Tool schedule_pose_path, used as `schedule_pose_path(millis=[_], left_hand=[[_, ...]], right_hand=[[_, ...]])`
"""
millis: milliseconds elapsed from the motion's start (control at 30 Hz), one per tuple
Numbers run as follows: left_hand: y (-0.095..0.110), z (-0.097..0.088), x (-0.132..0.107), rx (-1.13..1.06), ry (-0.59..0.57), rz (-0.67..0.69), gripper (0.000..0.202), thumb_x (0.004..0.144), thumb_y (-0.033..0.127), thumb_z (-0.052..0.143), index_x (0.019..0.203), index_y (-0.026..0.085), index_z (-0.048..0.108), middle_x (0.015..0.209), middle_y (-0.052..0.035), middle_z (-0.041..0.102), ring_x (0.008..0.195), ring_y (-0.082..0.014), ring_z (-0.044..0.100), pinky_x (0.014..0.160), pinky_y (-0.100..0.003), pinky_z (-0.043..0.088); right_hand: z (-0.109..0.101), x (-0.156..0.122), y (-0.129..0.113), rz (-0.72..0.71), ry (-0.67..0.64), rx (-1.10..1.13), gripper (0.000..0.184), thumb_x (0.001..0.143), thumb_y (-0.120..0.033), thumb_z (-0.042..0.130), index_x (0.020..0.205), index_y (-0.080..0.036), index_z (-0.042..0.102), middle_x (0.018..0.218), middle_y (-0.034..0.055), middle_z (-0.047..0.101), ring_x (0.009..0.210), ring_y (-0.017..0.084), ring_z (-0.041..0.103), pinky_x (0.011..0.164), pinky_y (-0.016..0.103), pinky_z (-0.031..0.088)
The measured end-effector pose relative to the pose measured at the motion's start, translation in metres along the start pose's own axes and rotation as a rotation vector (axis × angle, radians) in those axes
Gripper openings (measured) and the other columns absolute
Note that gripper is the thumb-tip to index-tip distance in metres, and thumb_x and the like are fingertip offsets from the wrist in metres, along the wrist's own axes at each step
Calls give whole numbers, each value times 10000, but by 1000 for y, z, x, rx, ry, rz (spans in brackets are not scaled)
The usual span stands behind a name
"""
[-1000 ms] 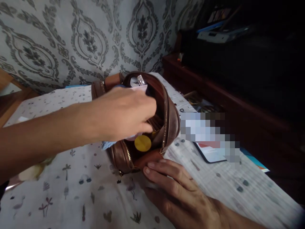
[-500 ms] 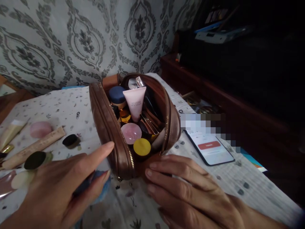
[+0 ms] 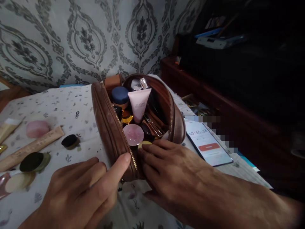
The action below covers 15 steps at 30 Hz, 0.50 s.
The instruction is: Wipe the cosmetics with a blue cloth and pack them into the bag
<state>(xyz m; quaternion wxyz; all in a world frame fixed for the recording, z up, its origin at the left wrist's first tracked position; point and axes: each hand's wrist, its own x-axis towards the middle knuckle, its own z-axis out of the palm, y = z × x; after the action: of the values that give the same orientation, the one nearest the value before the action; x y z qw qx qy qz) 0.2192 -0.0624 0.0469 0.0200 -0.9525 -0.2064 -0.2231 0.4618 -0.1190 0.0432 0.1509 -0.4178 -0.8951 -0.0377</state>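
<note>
A brown leather makeup bag [image 3: 102, 124] stands unzipped, packed with cosmetics. Inside are a pale pink tube [image 3: 139, 101], a navy-lidded jar [image 3: 120, 95], a round pink container [image 3: 133, 135] and a yellow lid [image 3: 145, 144]. My right hand [image 3: 171, 168] lies over the bag's front, fingers stretched forward and fingertips at the yellow lid, partly covering it. With its index finger on the zipper edge, my left hand [image 3: 88, 187] is at the bag's near left side. Its other fingers are curled; whatever they hold, if anything, is hidden.
A phone [image 3: 209, 143] showing a timer lies right of the bag. On the patterned cloth at left are a beige tube [image 3: 33, 148], a pink jar [image 3: 37, 128], a small black-topped pot [image 3: 70, 141] and a dark green-topped jar [image 3: 31, 162]. Patterned wallpaper [image 3: 87, 41] rises behind.
My right hand has moved forward from the bag's front edge onto the yellow lid. My left hand has shifted right to the zipper edge, and its fingers look more curled.
</note>
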Motion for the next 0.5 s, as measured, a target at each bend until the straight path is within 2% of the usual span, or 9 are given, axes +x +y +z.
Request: schedule_pose_path(millis=[100, 167, 333, 400, 500], left_hand=[[-4, -1, -5, 22, 3, 9, 626, 932, 143, 495, 1532, 213, 328, 589, 71, 557, 450, -99, 526, 433, -230, 440], [-6, -2, -9, 22, 0, 8, 608, 931, 147, 503, 1516, 219, 352, 592, 71, 566, 454, -97, 537, 435, -223, 445], [-6, 2, -16, -3, 23, -40, 545, 908, 124, 531, 1439, 206, 445, 645, 51, 654, 512, -102, 622, 464, -202, 487], [-5, 4, -17, -19, 57, -62, 542, 900, 116, 534, 1427, 217, 456, 652, 49, 673, 558, -116, 663, 471, -198, 498], [0, 8, -16, -30, 91, -87, 536, 905, 131, 535, 1426, 234, 458, 634, 54, 668, 540, -122, 663, 459, -201, 495]], right_hand=[[-3, 5, 0, -69, -63, -43, 175, 852, -274, 661, 940, -147, 741, 1020, 133, 746, 1082, 307, 666, 1015, 469, 530], [-5, 9, 2, -66, -77, -46, 175, 851, -300, 675, 908, -147, 738, 987, 130, 747, 1018, 298, 685, 954, 460, 562], [-19, 12, 7, -42, -96, 29, 377, 896, -514, 629, 936, -151, 725, 996, 123, 741, 964, 261, 690, 893, 400, 572], [-30, 14, 10, 13, -58, 125, 351, 956, -472, 553, 966, -162, 717, 965, 101, 737, 914, 223, 692, 851, 349, 571], [-49, 30, 17, 147, -67, 263, 233, 998, -259, 473, 940, -194, 689, 882, 47, 716, 773, 156, 666, 720, 267, 543]])
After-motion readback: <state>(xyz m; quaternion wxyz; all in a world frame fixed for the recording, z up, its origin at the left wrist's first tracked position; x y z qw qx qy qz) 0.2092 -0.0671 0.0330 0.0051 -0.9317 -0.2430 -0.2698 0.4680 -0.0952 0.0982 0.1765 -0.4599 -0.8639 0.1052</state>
